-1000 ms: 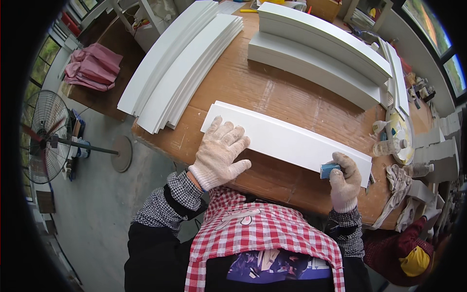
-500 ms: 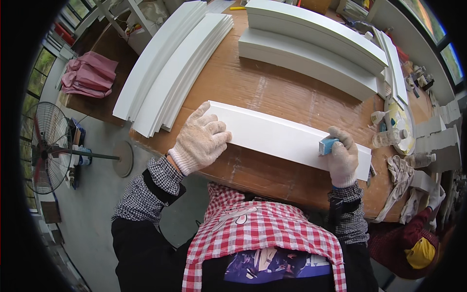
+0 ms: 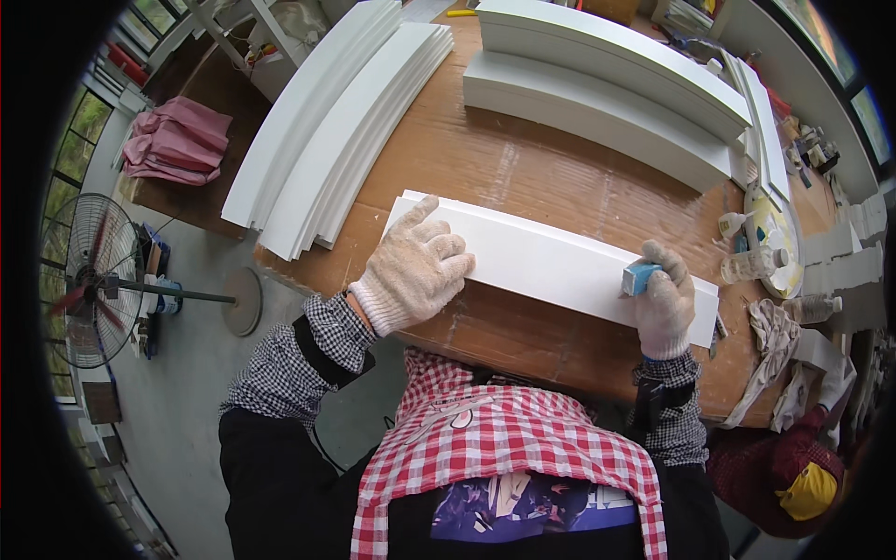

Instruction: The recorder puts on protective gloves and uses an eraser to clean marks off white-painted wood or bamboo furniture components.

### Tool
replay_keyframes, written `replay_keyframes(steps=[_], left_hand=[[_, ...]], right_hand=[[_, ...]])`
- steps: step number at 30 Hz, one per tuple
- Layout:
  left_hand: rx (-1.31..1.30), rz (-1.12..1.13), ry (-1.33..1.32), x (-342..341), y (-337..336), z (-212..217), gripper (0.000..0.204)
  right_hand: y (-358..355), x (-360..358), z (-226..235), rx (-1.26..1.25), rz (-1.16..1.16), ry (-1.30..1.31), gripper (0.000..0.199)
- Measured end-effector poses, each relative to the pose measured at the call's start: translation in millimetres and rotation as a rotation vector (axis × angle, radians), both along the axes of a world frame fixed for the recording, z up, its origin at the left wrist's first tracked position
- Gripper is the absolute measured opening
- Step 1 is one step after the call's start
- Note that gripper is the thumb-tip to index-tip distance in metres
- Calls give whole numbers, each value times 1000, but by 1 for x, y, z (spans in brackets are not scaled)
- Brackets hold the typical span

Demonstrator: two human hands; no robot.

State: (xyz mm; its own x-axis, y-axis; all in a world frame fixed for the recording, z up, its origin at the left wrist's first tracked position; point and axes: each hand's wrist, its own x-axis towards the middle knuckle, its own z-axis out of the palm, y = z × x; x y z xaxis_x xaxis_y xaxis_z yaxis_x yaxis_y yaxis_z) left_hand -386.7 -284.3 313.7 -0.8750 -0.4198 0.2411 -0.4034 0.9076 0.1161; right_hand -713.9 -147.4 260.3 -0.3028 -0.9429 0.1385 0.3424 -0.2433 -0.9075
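gloved left hand (image 3: 415,271) flat on white board (image 3: 551,266), right hand (image 3: 665,303) around blue block (image 3: 639,277)

Far left corner of my table (image 3: 523,177): a fanned stack of white boards (image 3: 336,131), hanging over the left edge. Along the far edge, two thick white slabs (image 3: 607,84) lie one behind the other. At the right edge a round plate (image 3: 779,247) with small bottles (image 3: 747,266) on and beside it; crumpled rags (image 3: 779,350) hang off the near right corner. Off the table, left: a pedestal fan (image 3: 89,280) on the grey floor, and pink cloth (image 3: 177,145) folded on a low bench. Red bag with a yellow thing (image 3: 803,490) below the near right corner.
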Motion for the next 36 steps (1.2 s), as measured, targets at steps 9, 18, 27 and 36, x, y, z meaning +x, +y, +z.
replay_keyframes(steps=[9,18,27,36], left_hand=[[-39,104,16,14,0,-2,17],[-48,88,36,20,1,-5,19],[14,183,36,18,30,-39,68],[207,821,-38,99,38,-66,79]], right_hand=[[1,-1,1,-4,16,-34,39],[2,-2,0,30,-8,-13,40],[2,1,0,-19,-59,10,42],[-1,-6,-7,-76,-42,35,41]])
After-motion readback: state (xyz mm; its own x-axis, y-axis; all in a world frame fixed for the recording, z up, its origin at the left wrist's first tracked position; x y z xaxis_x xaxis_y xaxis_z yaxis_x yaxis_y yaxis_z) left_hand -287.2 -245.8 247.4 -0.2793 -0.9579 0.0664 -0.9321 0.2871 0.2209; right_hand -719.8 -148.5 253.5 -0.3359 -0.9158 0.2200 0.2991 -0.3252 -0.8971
